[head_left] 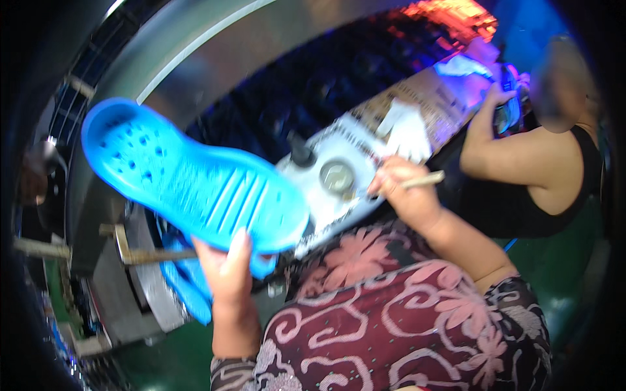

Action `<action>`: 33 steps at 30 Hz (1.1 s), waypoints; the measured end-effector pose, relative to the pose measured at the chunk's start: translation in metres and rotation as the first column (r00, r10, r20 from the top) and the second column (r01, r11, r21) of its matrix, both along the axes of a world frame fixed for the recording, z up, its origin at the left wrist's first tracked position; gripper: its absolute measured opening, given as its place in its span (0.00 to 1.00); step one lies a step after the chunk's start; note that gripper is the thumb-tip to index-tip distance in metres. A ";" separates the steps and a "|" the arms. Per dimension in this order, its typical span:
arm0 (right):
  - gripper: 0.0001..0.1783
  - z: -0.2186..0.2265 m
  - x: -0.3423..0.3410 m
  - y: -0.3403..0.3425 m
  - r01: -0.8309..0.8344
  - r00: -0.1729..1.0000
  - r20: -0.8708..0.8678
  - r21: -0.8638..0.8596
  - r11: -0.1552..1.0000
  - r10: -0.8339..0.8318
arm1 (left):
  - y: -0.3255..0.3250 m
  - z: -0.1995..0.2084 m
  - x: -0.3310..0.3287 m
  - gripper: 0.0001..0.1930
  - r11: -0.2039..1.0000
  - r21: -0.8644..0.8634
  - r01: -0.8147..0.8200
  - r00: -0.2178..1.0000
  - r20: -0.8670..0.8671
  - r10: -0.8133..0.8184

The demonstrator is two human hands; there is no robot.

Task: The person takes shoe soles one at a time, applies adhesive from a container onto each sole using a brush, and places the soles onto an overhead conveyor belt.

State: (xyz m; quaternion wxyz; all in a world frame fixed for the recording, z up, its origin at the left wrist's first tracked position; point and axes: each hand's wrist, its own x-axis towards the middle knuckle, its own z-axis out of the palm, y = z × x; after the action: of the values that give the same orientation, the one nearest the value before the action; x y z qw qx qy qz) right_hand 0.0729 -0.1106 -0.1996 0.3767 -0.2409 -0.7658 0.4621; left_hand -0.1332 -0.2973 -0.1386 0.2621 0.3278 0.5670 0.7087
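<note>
My left hand (pixel 225 270) grips a bright blue foam shoe sole (pixel 195 179) by its lower edge, with the thumb on top. The sole is tilted up toward me, showing a raised rim, small holes at one end and ridges across the middle. In my right hand (pixel 412 199) is a tool with a pale wooden handle (pixel 427 180); its working end is hard to make out. Between my hands, a round dish (pixel 337 177) rests on a pale printed sheet (pixel 319 212). Beside the dish stands a dark knob-like object (pixel 301 151).
More blue shoe pieces (pixel 189 287) lie below the sole, beside a metal bracket (pixel 153 255). A white glove (pixel 407 130) lies past my right hand. Beyond the sheet runs a dark belt-like surface (pixel 261 91). At the right, a co-worker (pixel 515 156) handles something blue.
</note>
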 end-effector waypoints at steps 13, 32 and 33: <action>0.15 0.021 0.088 0.036 0.118 0.987 -0.087 -0.203 0.972 -0.138 | 0.345 0.191 0.105 0.19 0.785 0.299 0.543 0.584 0.537 -0.609; 0.17 -0.014 0.068 0.041 -0.024 0.995 -0.098 -0.419 0.908 -0.019 | -0.002 -0.034 -0.045 0.18 0.809 -0.474 -0.348 0.861 -0.503 0.075; 0.17 -0.014 0.063 0.037 -0.019 0.995 -0.095 -0.419 0.908 -0.023 | -0.029 -0.056 -0.056 0.21 0.799 -0.381 -0.465 0.703 -0.708 0.072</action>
State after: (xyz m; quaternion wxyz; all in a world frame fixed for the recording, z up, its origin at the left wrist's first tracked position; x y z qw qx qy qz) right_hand 0.1357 -0.0741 -0.2135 0.3536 -0.2942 -0.6291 0.6267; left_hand -0.1887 -0.3259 -0.1944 0.0128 0.3802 0.8386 0.3899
